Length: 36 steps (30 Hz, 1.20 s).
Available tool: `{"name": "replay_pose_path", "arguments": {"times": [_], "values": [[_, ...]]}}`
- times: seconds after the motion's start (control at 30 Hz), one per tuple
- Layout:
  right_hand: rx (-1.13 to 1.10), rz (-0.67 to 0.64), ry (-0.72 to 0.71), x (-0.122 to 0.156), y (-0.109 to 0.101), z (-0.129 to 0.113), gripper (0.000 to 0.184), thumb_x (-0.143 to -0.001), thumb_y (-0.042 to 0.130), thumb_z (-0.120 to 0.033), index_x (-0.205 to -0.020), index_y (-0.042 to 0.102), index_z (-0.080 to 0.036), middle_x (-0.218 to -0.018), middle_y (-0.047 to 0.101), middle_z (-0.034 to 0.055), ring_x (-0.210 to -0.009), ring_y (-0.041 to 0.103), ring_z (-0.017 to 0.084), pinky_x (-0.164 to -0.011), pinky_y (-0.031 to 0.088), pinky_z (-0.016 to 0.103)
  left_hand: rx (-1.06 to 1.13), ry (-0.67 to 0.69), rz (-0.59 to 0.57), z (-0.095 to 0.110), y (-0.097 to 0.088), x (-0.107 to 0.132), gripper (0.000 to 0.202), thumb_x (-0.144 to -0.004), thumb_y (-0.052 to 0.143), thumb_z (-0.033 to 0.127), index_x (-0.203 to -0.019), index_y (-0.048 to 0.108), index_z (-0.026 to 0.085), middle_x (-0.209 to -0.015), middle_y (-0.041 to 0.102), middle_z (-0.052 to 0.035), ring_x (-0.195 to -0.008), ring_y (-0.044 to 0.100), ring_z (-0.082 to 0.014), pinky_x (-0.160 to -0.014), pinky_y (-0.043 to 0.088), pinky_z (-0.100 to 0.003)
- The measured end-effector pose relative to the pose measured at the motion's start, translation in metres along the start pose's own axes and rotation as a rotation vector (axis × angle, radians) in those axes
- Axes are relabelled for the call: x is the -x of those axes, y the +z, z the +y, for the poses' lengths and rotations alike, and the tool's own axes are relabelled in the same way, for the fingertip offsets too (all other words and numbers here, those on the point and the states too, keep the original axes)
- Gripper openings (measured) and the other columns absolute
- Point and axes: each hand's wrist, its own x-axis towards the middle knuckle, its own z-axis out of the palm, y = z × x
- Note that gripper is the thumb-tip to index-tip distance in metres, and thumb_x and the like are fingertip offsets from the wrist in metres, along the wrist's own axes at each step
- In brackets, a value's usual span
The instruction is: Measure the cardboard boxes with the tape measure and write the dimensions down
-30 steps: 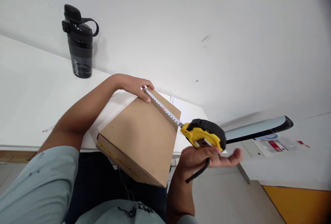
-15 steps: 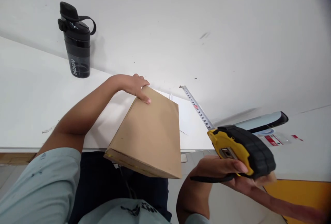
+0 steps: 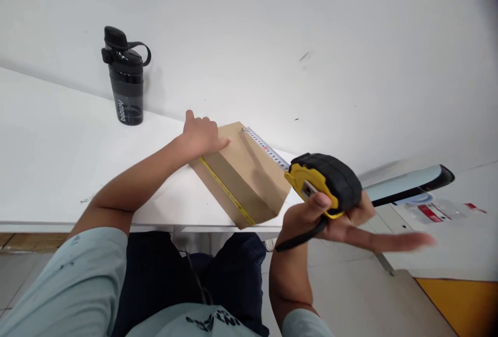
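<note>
A flat brown cardboard box [image 3: 245,181] with a strip of yellow tape lies on the white table [image 3: 58,155], its near corner past the table's front edge. My left hand [image 3: 200,135] rests on the box's far left corner, fingers flat. My right hand [image 3: 330,218] holds a yellow and black tape measure [image 3: 324,181] just right of the box, thumb on its case, other fingers stretched out. The measure's blade [image 3: 266,148] runs along the box's far right edge to its far corner.
A black drinking bottle [image 3: 126,78] stands at the back of the table against the white wall. To the right, a long pale blue and black object [image 3: 408,184] lies on another white surface with small packets [image 3: 428,212]. An orange panel [image 3: 459,300] shows at lower right.
The box has been laid down flat on the table from a tilted hold. The tape measure came back left, and its blade now lies along the box's edge.
</note>
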Motion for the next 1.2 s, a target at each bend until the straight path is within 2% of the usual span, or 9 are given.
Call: {"name": "replay_pose_path", "arguments": {"times": [0.17,0.33,0.5,0.63,0.73,0.8,0.9,1.0,1.2], "values": [[-0.11,0.107,0.007,-0.029,0.008,0.002,0.075,-0.097,0.058,-0.074,-0.153,0.061,-0.025,-0.152,0.063,0.015,-0.145,0.06,0.034,-0.118,0.055,0.056,-0.046,0.052,-0.027,-0.004,-0.014,0.01,0.061,-0.108,0.033,0.062,-0.111,0.077,0.019,-0.096,0.08,-0.0137,-0.091,0.074,-0.0329,-0.101,0.041,-0.049],[-0.268,0.169,0.112,-0.029,0.017,0.015,0.071,-0.096,0.065,-0.069,-0.148,0.067,-0.02,-0.15,0.067,0.0155,-0.138,0.067,0.032,-0.122,0.052,0.056,-0.074,0.06,0.022,-0.012,-0.022,0.007,0.054,-0.104,0.049,0.065,-0.117,0.074,0.019,-0.119,0.077,-0.0152,-0.112,0.072,-0.0339,-0.098,0.045,-0.043],[-0.299,0.268,0.192,-0.013,-0.002,0.019,0.072,-0.094,0.07,-0.067,-0.149,0.068,-0.02,-0.145,0.071,0.0149,-0.133,0.071,0.034,-0.116,0.057,0.058,-0.068,0.063,0.006,-0.005,-0.021,0.006,0.057,-0.107,0.048,0.061,-0.134,0.069,0.015,-0.136,0.071,-0.0188,-0.124,0.068,-0.0361,-0.101,0.049,-0.044],[-0.196,0.376,0.056,0.005,-0.009,0.011,0.057,-0.101,0.067,-0.058,-0.142,0.073,-0.02,-0.145,0.071,0.0134,-0.139,0.066,0.033,-0.123,0.05,0.06,-0.023,0.124,0.012,0.007,-0.015,0.008,0.055,-0.11,0.043,0.049,-0.146,0.06,0.011,-0.146,0.067,-0.0199,-0.131,0.066,-0.0358,-0.103,0.052,-0.044],[-0.087,0.449,-0.15,0.013,-0.006,0.011,0.05,-0.102,0.067,-0.054,-0.137,0.076,-0.02,-0.129,0.076,0.0131,-0.126,0.071,0.031,-0.12,0.052,0.06,0.063,0.163,-0.006,0.017,-0.008,0.007,0.07,-0.109,0.04,0.063,-0.152,0.056,0.011,-0.153,0.064,-0.0199,-0.137,0.063,-0.0374,-0.108,0.053,-0.046],[-0.043,0.444,-0.239,0.016,-0.004,0.014,0.046,-0.103,0.067,-0.05,-0.136,0.076,-0.02,-0.126,0.075,0.013,-0.122,0.072,0.03,-0.117,0.054,0.058,0.114,0.227,-0.011,0.02,-0.002,0.003,0.079,-0.109,0.034,0.069,-0.164,0.046,0.013,-0.17,0.051,-0.0186,-0.154,0.05,-0.0374,-0.121,0.047,-0.049],[-0.049,0.397,-0.224,0.018,-0.004,0.017,0.041,-0.104,0.064,-0.045,-0.134,0.075,-0.02,-0.129,0.074,0.013,-0.123,0.071,0.028,-0.114,0.056,0.055,0.157,0.386,-0.078,0.018,0.005,-0.005,0.085,-0.109,0.022,0.071,-0.174,0.034,0.018,-0.187,0.025,-0.0107,-0.172,0.025,-0.0313,-0.137,0.029,-0.047],[-0.11,0.382,-0.156,0.02,-0.007,0.019,0.038,-0.105,0.063,-0.043,-0.133,0.075,-0.021,-0.135,0.074,0.0123,-0.129,0.07,0.027,-0.117,0.055,0.056,0.158,0.415,-0.139,0.015,0.007,-0.012,0.089,-0.107,0.019,0.074,-0.174,0.035,0.018,-0.186,0.027,-0.0078,-0.174,0.022,-0.0288,-0.14,0.024,-0.043],[-0.196,0.334,-0.146,0.02,-0.03,0.029,0.033,-0.104,0.066,-0.039,-0.131,0.076,-0.024,-0.142,0.073,0.0105,-0.138,0.068,0.029,-0.124,0.05,0.061,0.117,0.318,-0.186,0.017,0.002,-0.014,0.091,-0.108,0.022,0.073,-0.179,0.023,0.016,-0.188,0.018,-0.0072,-0.175,0.016,-0.0289,-0.14,0.026,-0.045]]}}
